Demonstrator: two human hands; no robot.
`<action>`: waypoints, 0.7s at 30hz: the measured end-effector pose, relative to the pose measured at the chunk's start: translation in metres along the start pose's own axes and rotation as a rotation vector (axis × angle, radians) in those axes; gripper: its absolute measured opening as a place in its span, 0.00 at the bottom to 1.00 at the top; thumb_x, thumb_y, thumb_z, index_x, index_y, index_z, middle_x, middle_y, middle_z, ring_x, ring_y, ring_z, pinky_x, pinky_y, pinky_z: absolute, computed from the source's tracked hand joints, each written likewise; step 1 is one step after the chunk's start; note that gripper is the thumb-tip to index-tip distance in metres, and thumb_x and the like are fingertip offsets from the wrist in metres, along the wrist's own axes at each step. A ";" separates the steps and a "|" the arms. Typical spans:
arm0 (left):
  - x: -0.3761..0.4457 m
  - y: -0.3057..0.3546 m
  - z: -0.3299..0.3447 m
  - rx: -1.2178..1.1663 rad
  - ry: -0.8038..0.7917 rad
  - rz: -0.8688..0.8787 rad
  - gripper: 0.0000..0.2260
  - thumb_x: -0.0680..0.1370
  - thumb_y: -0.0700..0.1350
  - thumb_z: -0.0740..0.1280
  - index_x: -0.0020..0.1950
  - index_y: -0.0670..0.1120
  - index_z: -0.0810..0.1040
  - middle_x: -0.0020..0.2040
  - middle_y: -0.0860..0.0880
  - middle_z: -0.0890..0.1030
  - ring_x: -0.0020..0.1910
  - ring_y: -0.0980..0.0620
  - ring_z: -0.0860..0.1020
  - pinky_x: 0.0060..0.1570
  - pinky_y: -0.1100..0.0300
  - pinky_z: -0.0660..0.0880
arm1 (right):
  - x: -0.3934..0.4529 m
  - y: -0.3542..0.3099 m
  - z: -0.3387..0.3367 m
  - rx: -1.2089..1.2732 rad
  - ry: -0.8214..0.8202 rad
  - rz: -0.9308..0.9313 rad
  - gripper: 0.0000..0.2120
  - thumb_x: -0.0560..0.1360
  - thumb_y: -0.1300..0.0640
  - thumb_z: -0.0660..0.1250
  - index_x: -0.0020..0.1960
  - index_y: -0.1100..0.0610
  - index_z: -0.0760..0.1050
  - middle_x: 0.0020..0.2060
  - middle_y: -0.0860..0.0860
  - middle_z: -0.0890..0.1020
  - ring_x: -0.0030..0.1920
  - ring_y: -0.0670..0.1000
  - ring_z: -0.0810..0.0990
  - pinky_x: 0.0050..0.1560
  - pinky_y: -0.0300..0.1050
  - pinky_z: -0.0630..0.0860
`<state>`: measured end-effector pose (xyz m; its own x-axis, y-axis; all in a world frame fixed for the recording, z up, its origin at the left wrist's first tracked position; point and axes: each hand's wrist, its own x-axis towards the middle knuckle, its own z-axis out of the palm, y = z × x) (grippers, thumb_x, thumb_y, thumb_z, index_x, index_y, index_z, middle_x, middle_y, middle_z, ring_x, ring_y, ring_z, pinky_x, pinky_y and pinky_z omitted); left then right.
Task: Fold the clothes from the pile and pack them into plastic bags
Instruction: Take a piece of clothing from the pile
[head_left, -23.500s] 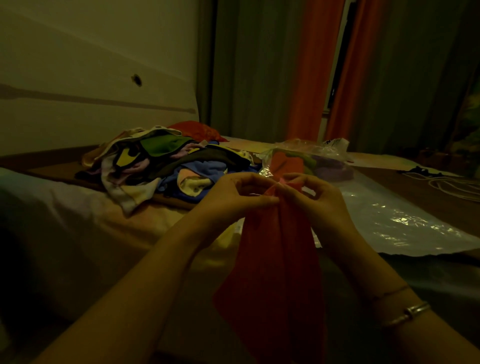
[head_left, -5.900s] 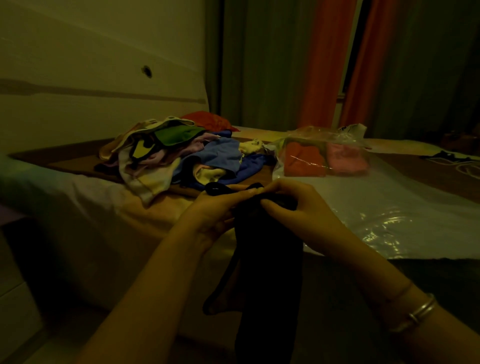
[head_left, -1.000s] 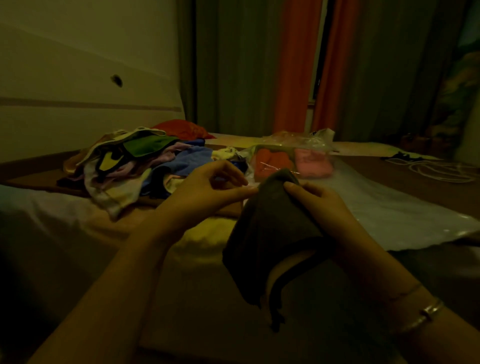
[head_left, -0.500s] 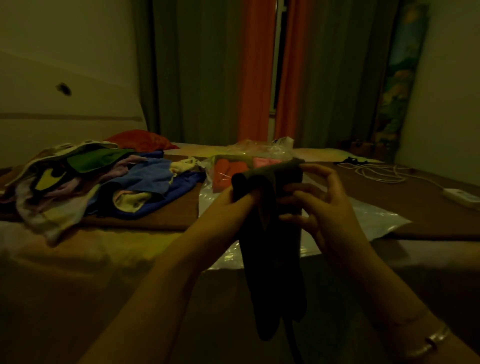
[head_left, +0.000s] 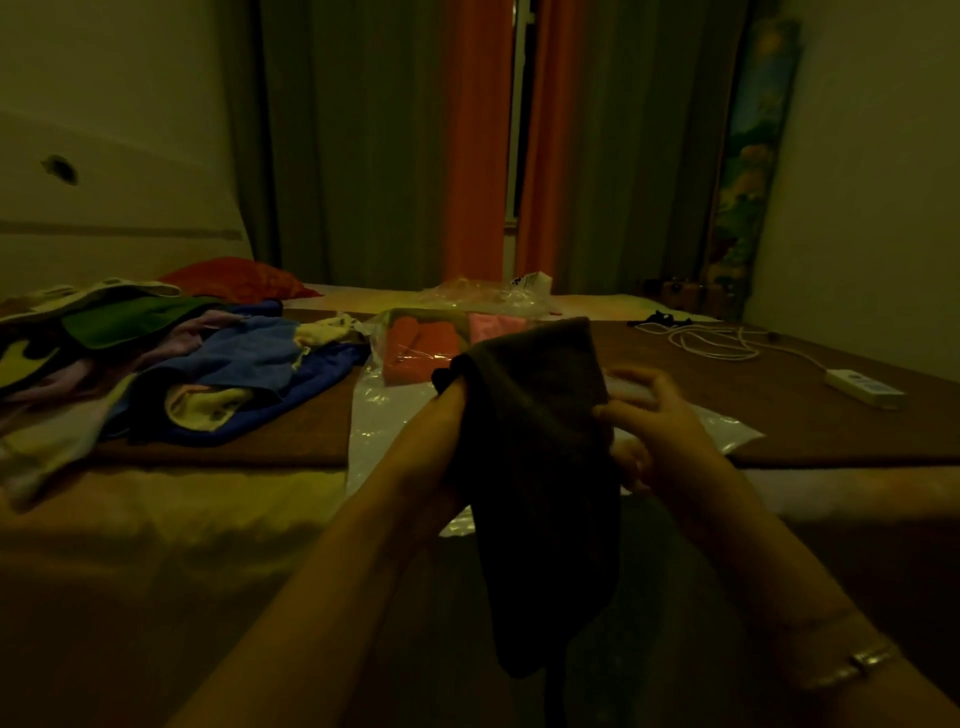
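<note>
clear plastic bag (head_left: 415, 358) holds orange and pink folded clothes; both hands' grip holds dark garment (head_left: 540, 467).

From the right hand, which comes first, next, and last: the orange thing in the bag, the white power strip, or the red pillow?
Measured from the right hand:
1. Orange folded garment, inside the clear plastic bag, just ahead and to the left.
2. White power strip, off to the right on the brown surface.
3. Red pillow, far left at the back, behind the pile of clothes.
</note>
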<state>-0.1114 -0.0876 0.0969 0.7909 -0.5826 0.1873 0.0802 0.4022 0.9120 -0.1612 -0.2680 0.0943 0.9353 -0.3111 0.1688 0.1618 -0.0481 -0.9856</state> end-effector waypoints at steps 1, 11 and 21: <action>0.000 0.000 0.000 -0.006 -0.004 0.006 0.14 0.80 0.55 0.56 0.51 0.50 0.78 0.41 0.51 0.84 0.40 0.55 0.83 0.40 0.61 0.80 | 0.003 0.004 -0.008 0.061 -0.113 0.131 0.26 0.70 0.55 0.68 0.67 0.52 0.65 0.60 0.56 0.75 0.33 0.50 0.78 0.26 0.38 0.71; 0.012 0.002 -0.005 0.581 0.013 0.223 0.16 0.75 0.34 0.66 0.58 0.50 0.72 0.54 0.56 0.77 0.53 0.59 0.77 0.45 0.70 0.76 | -0.003 0.019 -0.018 -0.218 0.280 -0.383 0.06 0.76 0.61 0.65 0.49 0.51 0.73 0.45 0.47 0.79 0.43 0.45 0.82 0.40 0.39 0.80; 0.039 -0.027 -0.052 1.477 0.388 0.422 0.09 0.76 0.48 0.68 0.56 0.53 0.76 0.54 0.54 0.80 0.53 0.54 0.78 0.52 0.54 0.76 | -0.010 0.031 0.000 -0.590 0.242 -0.675 0.12 0.72 0.70 0.64 0.47 0.54 0.72 0.37 0.46 0.76 0.38 0.39 0.77 0.36 0.28 0.71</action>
<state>-0.0509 -0.0843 0.0606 0.7214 -0.3100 0.6192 -0.6298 -0.6654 0.4007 -0.1656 -0.2660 0.0621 0.5994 -0.2276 0.7674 0.3997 -0.7456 -0.5333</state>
